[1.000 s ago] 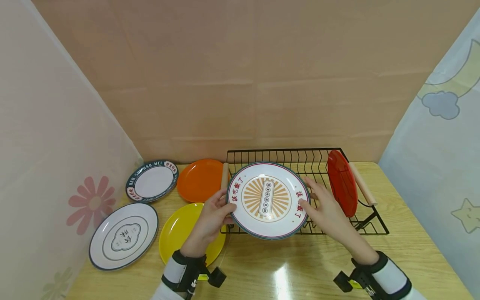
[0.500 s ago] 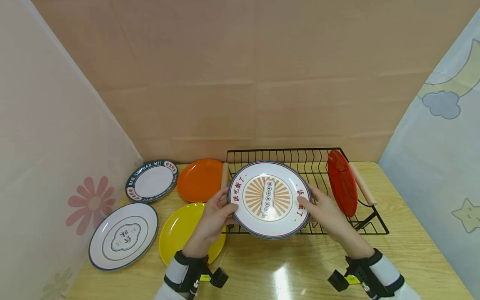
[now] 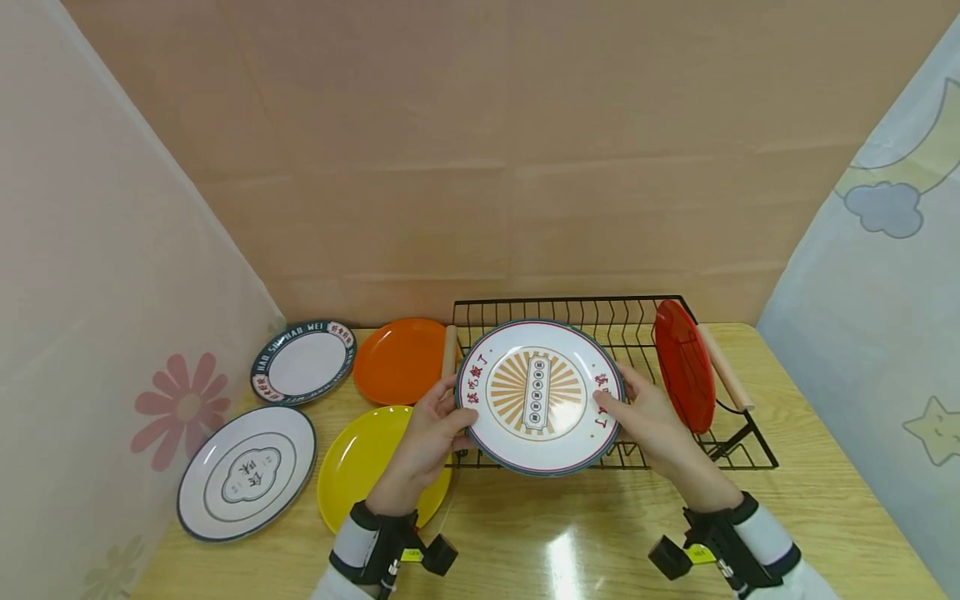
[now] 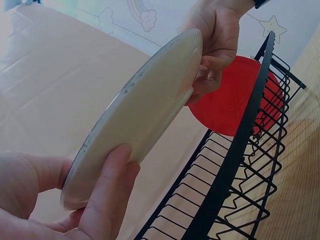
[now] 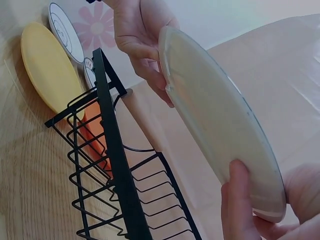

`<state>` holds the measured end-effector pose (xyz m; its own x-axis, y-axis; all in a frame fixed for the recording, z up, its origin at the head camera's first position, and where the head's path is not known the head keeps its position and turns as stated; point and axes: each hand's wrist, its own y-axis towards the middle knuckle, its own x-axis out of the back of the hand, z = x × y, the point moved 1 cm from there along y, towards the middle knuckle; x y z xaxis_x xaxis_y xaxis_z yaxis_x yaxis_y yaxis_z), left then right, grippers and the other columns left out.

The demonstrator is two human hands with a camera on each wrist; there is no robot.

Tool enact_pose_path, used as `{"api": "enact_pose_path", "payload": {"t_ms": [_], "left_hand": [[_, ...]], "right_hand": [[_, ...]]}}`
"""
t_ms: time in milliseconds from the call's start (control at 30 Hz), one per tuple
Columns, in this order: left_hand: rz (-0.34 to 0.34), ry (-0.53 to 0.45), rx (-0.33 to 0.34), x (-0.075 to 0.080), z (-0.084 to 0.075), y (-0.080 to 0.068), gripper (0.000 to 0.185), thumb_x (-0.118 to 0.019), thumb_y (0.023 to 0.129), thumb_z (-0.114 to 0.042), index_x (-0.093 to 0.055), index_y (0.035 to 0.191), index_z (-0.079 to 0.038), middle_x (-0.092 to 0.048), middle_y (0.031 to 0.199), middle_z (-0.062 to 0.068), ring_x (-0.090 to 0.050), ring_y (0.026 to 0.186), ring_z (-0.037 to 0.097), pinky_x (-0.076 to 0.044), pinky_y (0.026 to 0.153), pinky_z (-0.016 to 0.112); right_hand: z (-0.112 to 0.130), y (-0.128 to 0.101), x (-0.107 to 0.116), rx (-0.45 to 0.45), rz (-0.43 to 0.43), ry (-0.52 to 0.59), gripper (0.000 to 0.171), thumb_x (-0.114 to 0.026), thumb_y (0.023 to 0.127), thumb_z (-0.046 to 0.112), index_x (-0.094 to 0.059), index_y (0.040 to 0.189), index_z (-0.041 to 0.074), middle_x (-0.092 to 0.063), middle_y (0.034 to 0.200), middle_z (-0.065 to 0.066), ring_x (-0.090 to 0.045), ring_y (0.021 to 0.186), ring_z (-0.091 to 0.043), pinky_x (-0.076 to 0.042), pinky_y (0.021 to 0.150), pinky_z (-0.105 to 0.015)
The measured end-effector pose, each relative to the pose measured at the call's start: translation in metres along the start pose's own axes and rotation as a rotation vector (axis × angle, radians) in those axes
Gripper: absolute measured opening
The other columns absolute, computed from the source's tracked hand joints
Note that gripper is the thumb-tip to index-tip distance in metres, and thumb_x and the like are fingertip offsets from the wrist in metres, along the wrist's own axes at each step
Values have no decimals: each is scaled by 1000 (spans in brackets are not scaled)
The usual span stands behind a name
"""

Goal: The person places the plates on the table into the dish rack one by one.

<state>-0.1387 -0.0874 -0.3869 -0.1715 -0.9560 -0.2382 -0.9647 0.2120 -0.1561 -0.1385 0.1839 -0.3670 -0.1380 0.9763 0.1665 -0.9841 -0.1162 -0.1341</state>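
Observation:
Both hands hold a white plate [image 3: 540, 398] with a teal rim, red lettering and an orange sunburst in its middle. My left hand [image 3: 427, 433] grips its left edge, thumb on the face and fingers beneath, as the left wrist view shows on the plate's underside [image 4: 145, 105]. My right hand [image 3: 652, 425] pinches the right edge the same way. The plate is above the black wire dish rack [image 3: 630, 333], apart from it in both wrist views. Upright in the rack's right end leans a red plate [image 3: 684, 367].
Left of the rack lie an orange plate [image 3: 397, 362], a yellow plate [image 3: 360, 467], a white plate with a dark rim [image 3: 247, 475] and a smaller plate with a lettered green rim [image 3: 307, 363]. The rack has wooden handles [image 3: 726, 367]. Papered walls enclose the table [image 3: 540, 533].
My right hand has closed in on the plate's right edge, its wrist shifting left. The plate has risen very slightly and turned a little. The other plates and the rack stay put.

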Motion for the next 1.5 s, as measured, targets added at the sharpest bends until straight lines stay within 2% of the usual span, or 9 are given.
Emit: {"api": "enact_pose_path", "payload": {"t_ms": [300, 467, 733, 967, 1133, 1333, 1500], "left_hand": [[24, 11, -24, -1, 0, 1, 53, -56, 84, 3, -39, 133, -10, -54, 116, 22, -62, 75, 19, -55, 64, 30], [42, 18, -31, -2, 0, 2, 53, -56, 85, 3, -38, 134, -9, -53, 118, 23, -63, 76, 19, -56, 66, 32], [32, 36, -33, -3, -1, 2, 52, -56, 87, 0, -38, 136, -9, -55, 119, 21, -62, 77, 18, -55, 66, 30], [57, 43, -47, -3, -4, 2, 54, -55, 90, -6, -34, 139, -11, -53, 124, 20, -62, 83, 18, -55, 72, 30], [31, 24, -40, 2, -4, 4, 53, -57, 89, -7, -37, 137, -12, -55, 120, 19, -64, 87, 19, -55, 75, 34], [12, 14, -39, 7, -4, 5, 47, -56, 90, -5, -41, 134, -11, -54, 124, 19, -64, 96, 28, -54, 77, 37], [5, 51, -39, 9, -3, 5, 46, -56, 90, -7, -43, 133, -12, -53, 127, 21, -63, 97, 27, -53, 80, 37]], "right_hand": [[4, 0, 0, 6, -37, 20, 60, -52, 93, 13, -22, 144, 1, -45, 117, -24, -62, 75, -11, -56, 62, -33], [11, -2, 2, 17, -50, -14, 63, -53, 93, 15, -20, 145, 1, -42, 123, -25, -62, 77, -8, -55, 65, -30], [20, -3, 4, 31, -72, -51, 62, -53, 93, 16, -22, 145, 0, -43, 120, -24, -61, 76, -8, -55, 65, -28], [31, -3, 8, 62, -103, -80, 64, -53, 94, 18, -20, 146, 1, -43, 124, -26, -62, 76, -4, -55, 66, -26], [37, -2, 16, 93, -153, -103, 61, -53, 94, 18, -25, 145, 2, -45, 125, -25, -62, 74, -2, -54, 66, -24], [44, -2, 25, 135, -183, -144, 60, -52, 94, 19, -25, 144, 1, -45, 126, -25, -60, 74, 0, -54, 62, -24], [50, -2, 31, 162, -199, -178, 61, -51, 94, 18, -23, 145, -1, -41, 131, -27, -59, 74, 2, -54, 61, -22]]}}
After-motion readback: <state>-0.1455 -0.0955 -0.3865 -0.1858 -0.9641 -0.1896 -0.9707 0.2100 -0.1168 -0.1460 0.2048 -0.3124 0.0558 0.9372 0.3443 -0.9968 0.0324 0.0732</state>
